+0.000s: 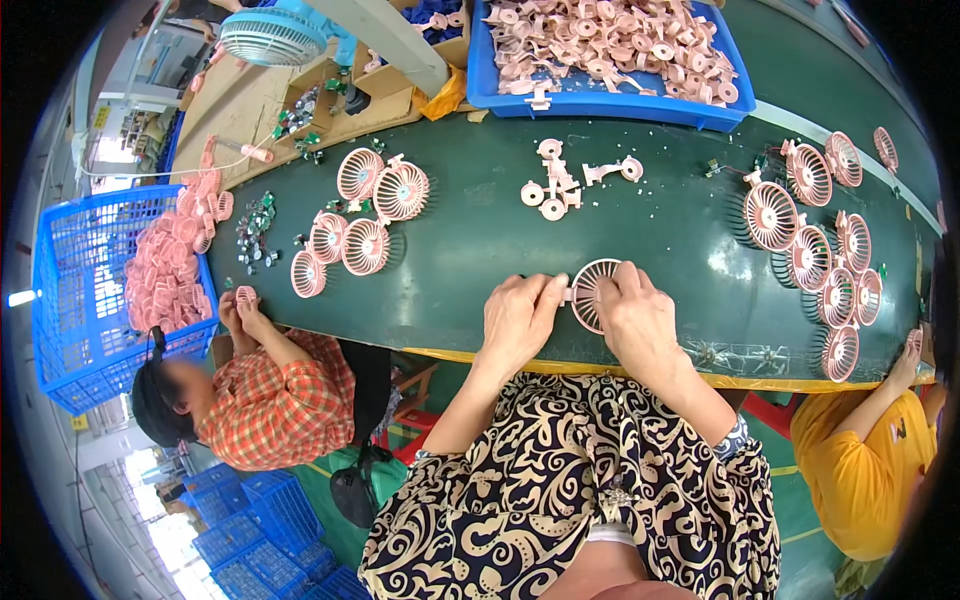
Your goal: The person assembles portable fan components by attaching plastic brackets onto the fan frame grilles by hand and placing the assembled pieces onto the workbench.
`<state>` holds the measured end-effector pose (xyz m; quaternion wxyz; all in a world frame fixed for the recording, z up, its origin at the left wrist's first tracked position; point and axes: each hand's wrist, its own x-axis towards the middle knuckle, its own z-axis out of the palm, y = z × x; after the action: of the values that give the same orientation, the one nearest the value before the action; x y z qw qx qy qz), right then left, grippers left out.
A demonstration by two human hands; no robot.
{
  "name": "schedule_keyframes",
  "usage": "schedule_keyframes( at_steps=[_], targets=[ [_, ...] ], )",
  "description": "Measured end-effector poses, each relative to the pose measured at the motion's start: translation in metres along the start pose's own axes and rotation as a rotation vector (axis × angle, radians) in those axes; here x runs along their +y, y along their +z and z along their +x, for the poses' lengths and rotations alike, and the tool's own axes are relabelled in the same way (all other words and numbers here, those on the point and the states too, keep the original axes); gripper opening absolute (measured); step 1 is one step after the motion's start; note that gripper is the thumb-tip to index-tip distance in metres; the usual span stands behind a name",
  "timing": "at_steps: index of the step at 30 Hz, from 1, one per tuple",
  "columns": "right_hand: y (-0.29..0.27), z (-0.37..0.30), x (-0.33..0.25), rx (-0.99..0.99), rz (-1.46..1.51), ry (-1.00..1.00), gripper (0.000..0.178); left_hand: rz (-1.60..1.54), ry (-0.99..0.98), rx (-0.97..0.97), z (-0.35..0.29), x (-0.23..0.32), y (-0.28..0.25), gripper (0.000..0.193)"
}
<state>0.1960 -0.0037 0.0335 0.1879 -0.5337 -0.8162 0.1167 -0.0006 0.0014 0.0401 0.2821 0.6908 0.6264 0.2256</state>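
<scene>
A round pink fan cage (585, 312) is held between my hands close to the table's front edge, its open slatted ring facing up. My left hand (522, 318) pinches the short stem at the cage's left side. Over its right side, my right hand (637, 318) has its fingers closed on the rim and reaching inside; the fingertips hide what they touch there. Farther back lie several loose pink bracket pieces (552, 182) with round ends, and one more small bracket (613, 171) just right of them.
On the green table (480, 250), pink fan cages (365, 245) stand left and more cages (810, 258) right. A blue tray (610, 105) of pink parts is at the back. Small circuit boards (256, 228) lie left, near a blue crate (90, 335). Co-workers sit left (275, 400) and right (868, 470).
</scene>
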Motion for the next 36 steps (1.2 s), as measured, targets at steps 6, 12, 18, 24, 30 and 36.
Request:
schedule_keyframes(
  at_steps=[6,12,18,24,30,36],
  targets=[
    [-0.007,0.002,-0.002,0.020,0.036,-0.013,0.008,-0.006,0.036,0.098,0.002,0.007,0.012,0.037],
    [-0.013,-0.002,-0.008,0.128,0.260,-0.064,0.030,-0.054,0.064,0.124,0.000,0.000,0.022,0.037],
    [-0.046,-0.027,0.009,0.024,0.301,-0.022,0.051,-0.162,0.105,0.070,0.019,-0.013,0.003,0.040],
    [-0.085,-0.065,0.066,0.129,0.083,0.378,0.043,0.225,0.131,0.501,0.055,-0.054,-0.050,0.054],
    [-0.079,-0.089,0.104,0.396,-0.343,0.535,0.033,0.241,-0.087,0.418,0.049,-0.082,-0.063,0.068],
    [-0.056,-0.010,0.062,0.296,0.090,0.318,0.033,-0.185,-0.115,-0.034,0.007,-0.010,-0.035,0.077]
  ],
)
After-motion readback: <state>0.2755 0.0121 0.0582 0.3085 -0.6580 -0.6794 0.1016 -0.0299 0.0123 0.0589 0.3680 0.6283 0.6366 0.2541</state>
